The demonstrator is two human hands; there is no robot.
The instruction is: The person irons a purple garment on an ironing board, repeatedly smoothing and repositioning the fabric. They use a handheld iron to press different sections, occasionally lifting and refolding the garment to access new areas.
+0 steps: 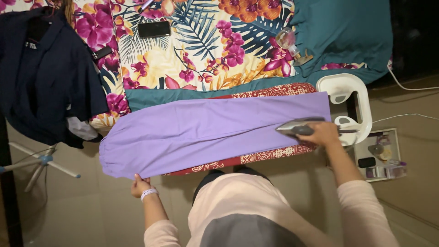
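Your right hand (323, 133) is wrapped around the handle of the iron (298, 126), which sits on the right end of the purple cloth (206, 132). The cloth lies flat along the ironing board (274, 89), its gathered left end hanging past the board's edge. Your left hand (139, 185) pinches the cloth's near left edge, fingers closed on it. White iron rest (361, 91) just right of the iron. Floral bedspread (201, 50) behind the board, phone (154, 29) on it.
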